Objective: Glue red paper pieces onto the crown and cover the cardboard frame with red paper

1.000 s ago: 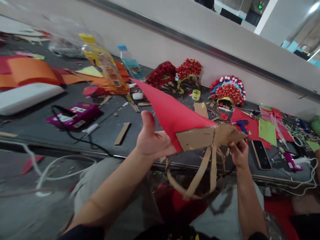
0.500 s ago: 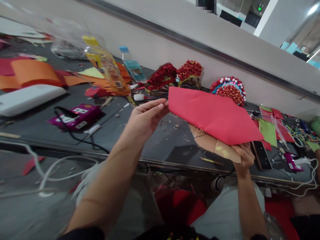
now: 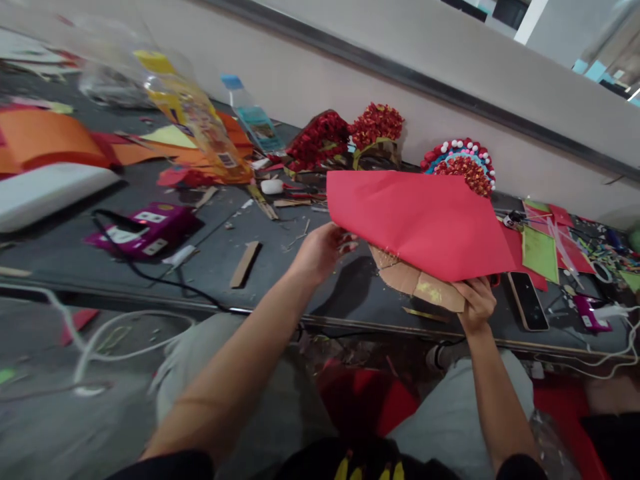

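A sheet of red paper [image 3: 415, 220] lies over a piece of brown cardboard [image 3: 425, 285], both raised above the dark table. At their lower right corner, my right hand [image 3: 477, 300] grips the paper and cardboard together, thumb on the near side. My left hand [image 3: 325, 252] is just below the paper's left edge. Its fingers are loosely curled and apart, with nothing visible in them; whether they touch the underside of the paper is hidden. Cracks and yellowish glue-like marks show on the cardboard.
Red decorated pieces [image 3: 375, 127] and a beaded round one [image 3: 463, 167] lean at the wall. A yellow-capped bottle [image 3: 195, 113] and a blue-capped bottle [image 3: 255, 117] stand left. A purple power strip [image 3: 145, 230], cardboard strip [image 3: 245, 265] and phone [image 3: 528, 301] lie on the table.
My left hand has come off the paper's left corner and dropped under its edge. The red paper and cardboard in my right hand have shifted slightly left.
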`<state>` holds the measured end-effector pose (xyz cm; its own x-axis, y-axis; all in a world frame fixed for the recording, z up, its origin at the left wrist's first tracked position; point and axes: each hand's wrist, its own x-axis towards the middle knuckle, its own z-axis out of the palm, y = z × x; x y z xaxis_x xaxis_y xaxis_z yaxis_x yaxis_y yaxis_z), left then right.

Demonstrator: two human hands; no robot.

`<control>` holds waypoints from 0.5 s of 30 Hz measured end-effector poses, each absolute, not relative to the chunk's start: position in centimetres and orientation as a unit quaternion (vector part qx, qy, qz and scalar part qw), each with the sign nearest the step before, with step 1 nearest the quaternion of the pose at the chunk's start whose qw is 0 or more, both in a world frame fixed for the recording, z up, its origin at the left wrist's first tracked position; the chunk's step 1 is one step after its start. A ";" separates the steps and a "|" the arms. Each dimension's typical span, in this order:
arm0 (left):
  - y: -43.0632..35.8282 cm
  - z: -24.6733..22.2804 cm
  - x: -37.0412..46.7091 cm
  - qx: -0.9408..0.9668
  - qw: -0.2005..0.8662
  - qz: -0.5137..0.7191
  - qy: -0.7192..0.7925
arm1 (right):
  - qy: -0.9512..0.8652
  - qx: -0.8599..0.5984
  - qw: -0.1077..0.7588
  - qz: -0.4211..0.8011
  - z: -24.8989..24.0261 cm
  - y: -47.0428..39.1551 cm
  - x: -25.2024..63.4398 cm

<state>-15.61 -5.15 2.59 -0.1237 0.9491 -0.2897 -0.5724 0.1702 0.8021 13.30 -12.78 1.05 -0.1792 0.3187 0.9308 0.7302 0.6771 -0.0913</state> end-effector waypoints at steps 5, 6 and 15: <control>-4.7 3.8 -17.8 0.281 0.565 0.645 0.431 | -0.797 -0.330 0.477 -0.167 0.9 -13.1 13.6; -4.7 4.1 -18.2 0.304 0.566 0.636 0.428 | -0.808 -0.332 0.459 -0.160 0.8 -13.1 13.6; -6.3 4.6 -21.4 0.364 0.540 0.668 0.359 | -0.796 -0.346 0.475 -0.144 0.6 -12.1 13.8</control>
